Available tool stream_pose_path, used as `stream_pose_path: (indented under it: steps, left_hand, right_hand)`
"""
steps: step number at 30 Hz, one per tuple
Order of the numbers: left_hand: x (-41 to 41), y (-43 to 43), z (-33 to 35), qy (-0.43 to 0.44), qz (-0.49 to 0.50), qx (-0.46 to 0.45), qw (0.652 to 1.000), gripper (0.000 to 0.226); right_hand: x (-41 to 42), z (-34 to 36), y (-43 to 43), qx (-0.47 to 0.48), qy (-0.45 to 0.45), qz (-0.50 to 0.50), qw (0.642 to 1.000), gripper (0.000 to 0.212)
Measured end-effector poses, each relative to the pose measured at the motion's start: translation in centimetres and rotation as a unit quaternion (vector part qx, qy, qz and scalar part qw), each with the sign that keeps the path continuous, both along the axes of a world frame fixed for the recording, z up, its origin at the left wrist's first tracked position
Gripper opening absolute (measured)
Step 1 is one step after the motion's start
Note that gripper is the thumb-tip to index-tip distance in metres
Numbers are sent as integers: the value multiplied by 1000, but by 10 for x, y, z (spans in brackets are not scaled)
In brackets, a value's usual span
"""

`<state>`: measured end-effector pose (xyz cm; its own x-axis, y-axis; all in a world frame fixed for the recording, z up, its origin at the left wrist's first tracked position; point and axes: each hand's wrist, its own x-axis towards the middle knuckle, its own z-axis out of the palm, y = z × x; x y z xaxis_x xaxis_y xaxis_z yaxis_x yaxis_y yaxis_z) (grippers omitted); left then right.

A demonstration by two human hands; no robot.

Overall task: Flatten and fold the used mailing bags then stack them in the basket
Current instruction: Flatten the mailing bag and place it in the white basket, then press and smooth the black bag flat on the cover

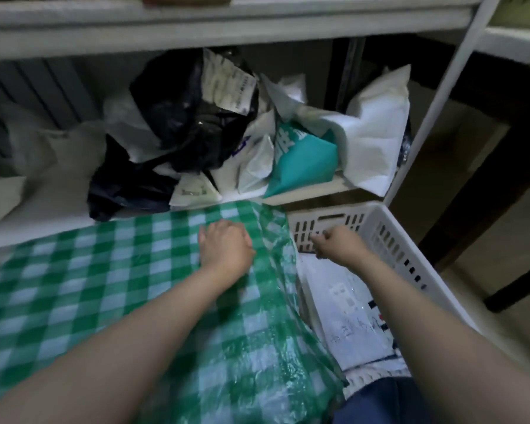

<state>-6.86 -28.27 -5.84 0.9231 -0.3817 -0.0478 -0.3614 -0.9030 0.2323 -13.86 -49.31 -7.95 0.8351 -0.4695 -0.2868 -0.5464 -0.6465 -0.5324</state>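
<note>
On the dim shelf (pixel 43 231) mailing bags (pixel 193 117) blur; basket (pixel 390 218) partly hidden.

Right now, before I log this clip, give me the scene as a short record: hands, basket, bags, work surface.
left hand: on the green-and-white checked plastic cloth, fingers curled, grip unclear
right hand: over the white slotted plastic basket, fingers curled, grip unclear
in basket: flat white mailing bag with handwriting
still to do: crumpled black, white and teal mailing bags piled on the white shelf
</note>
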Motion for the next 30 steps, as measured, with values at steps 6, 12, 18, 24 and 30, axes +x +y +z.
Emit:
stream_pose_path:
  steps: [6, 12, 18, 24, 30]
  left_hand:
    - [22, 113, 26, 87, 74, 49, 992, 55]
    - [42, 183, 13, 183, 88, 120, 972, 70]
    - [43, 206, -8, 215, 37, 134, 967, 82]
    - [36, 202, -2, 200, 42, 136, 970, 78]
    - [33, 210, -7, 184, 30, 132, 974, 80]
  right_hand:
    - [52, 59, 94, 8, -157, 39, 987, 26]
    - [110, 126, 178, 32, -357, -29, 933, 73]
    - [175, 158, 199, 66, -284, -193, 937, 35]
    - [157, 148, 225, -64, -322, -163, 931, 31]
    - [168, 157, 229, -45, -217, -110, 969, 42]
